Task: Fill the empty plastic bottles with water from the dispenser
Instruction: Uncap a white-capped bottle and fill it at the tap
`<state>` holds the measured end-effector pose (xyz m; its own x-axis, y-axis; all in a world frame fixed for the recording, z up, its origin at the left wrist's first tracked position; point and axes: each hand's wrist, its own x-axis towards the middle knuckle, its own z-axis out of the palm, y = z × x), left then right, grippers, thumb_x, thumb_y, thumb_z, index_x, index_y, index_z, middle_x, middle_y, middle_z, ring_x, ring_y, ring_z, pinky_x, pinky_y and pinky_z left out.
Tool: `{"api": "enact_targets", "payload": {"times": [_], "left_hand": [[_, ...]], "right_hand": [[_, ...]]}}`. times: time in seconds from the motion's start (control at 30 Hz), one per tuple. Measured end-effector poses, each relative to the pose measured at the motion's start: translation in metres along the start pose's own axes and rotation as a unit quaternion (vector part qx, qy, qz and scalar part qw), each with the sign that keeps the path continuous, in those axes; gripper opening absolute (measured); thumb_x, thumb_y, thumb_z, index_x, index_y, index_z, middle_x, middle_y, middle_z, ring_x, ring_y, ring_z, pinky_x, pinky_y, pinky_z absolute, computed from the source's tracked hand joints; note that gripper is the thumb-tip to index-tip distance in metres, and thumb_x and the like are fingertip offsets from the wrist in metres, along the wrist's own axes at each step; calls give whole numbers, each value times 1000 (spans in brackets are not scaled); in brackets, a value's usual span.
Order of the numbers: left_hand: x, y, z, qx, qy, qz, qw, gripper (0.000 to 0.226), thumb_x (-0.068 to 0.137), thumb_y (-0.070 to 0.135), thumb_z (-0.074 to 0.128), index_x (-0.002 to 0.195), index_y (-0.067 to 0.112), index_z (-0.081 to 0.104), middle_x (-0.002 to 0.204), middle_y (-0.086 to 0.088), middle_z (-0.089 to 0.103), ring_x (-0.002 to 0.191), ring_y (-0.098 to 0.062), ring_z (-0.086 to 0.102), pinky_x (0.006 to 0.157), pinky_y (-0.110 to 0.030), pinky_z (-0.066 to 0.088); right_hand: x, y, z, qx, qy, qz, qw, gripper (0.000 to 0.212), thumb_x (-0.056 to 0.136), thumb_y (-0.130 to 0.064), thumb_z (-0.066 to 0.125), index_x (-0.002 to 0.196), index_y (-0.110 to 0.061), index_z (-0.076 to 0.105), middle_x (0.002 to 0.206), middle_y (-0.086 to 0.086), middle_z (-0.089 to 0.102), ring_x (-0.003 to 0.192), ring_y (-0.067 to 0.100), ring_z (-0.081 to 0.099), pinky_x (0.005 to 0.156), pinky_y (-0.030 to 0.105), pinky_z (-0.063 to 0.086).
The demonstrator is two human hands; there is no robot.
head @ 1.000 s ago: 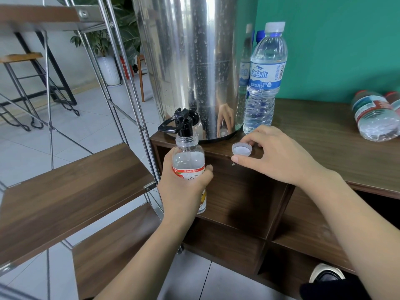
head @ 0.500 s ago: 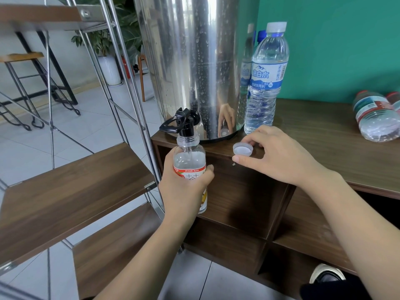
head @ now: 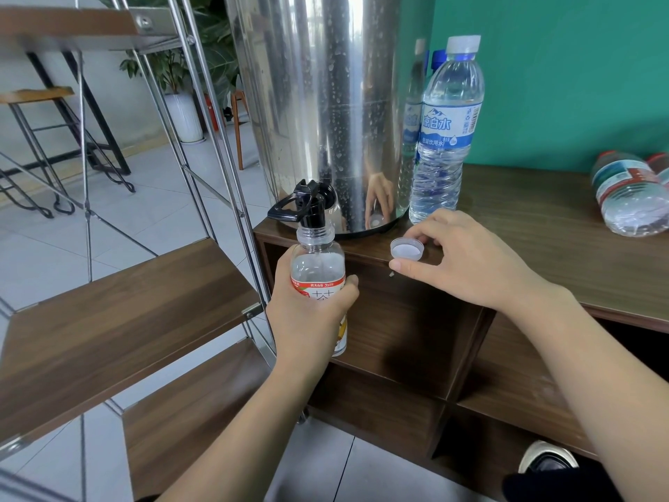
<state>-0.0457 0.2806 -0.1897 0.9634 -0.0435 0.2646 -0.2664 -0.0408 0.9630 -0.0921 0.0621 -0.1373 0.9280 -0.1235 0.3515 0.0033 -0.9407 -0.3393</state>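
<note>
My left hand [head: 311, 317] grips a small clear bottle with a red-and-white label [head: 318, 269]. It holds the bottle upright, with its open neck right under the black tap [head: 307, 206] of the steel water dispenser [head: 325, 103]. My right hand [head: 467, 262] rests on the wooden cabinet top [head: 543, 248]. Its thumb and forefinger pinch a white bottle cap [head: 407, 249] that lies upside down near the front edge. A tall capped bottle with a blue label [head: 447, 132] stands beside the dispenser.
Two more bottles [head: 630, 193] lie on their sides at the cabinet's far right, against the green wall. A metal-framed shelf rack with wooden boards [head: 119, 320] stands close on the left of the cabinet. A shoe [head: 546, 461] shows at the bottom right.
</note>
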Motion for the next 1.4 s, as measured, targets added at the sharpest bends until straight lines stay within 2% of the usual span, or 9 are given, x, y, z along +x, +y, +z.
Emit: {"api": "enact_targets", "payload": {"times": [0.33, 0.57, 0.9, 1.07, 1.2, 1.4], "left_hand": [[0, 0, 0, 3, 0, 2, 1000, 65, 75, 23, 93, 129, 36, 59, 108, 18, 72, 100, 0, 68, 97, -35, 57], [0, 1, 0, 3, 0, 3, 1000, 66, 75, 22, 92, 131, 34, 58, 109, 17, 71, 99, 3, 67, 93, -27, 56], [1, -1, 1, 2, 0, -2, 1000, 65, 75, 22, 92, 129, 35, 58, 106, 19, 71, 98, 2, 68, 96, -34, 57], [0, -1, 1, 4, 1, 1, 1000, 65, 76, 22, 92, 129, 35, 57, 107, 26, 68, 98, 4, 67, 97, -35, 56], [0, -1, 1, 5, 2, 0, 1000, 66, 72, 28, 91, 129, 35, 57, 106, 25, 69, 98, 3, 67, 98, -39, 57], [0, -2, 2, 4, 3, 1, 1000, 65, 73, 27, 91, 129, 34, 58, 106, 21, 70, 98, 1, 68, 98, -40, 57]], "right_hand": [[0, 0, 0, 1, 3, -5, 1000, 49, 78, -77, 55, 105, -38, 66, 99, -16, 52, 102, 9, 50, 88, 42, 51], [0, 1, 1, 0, 3, 0, 1000, 47, 79, -76, 57, 105, -38, 66, 100, -16, 53, 102, 8, 49, 87, 39, 49], [-1, -1, -1, -4, -3, 2, 1000, 48, 79, -76, 56, 106, -38, 66, 101, -16, 52, 103, 8, 48, 87, 39, 49], [-1, -1, -1, 0, -2, 6, 1000, 47, 79, -76, 57, 105, -39, 66, 101, -17, 53, 102, 8, 48, 86, 37, 49], [-1, -1, -1, -4, -5, 4, 1000, 48, 79, -77, 56, 105, -38, 66, 101, -16, 53, 103, 8, 48, 86, 37, 49], [-1, -2, -2, -5, -4, 3, 1000, 48, 78, -77, 55, 105, -38, 66, 100, -16, 52, 103, 9, 48, 86, 39, 49]]}}
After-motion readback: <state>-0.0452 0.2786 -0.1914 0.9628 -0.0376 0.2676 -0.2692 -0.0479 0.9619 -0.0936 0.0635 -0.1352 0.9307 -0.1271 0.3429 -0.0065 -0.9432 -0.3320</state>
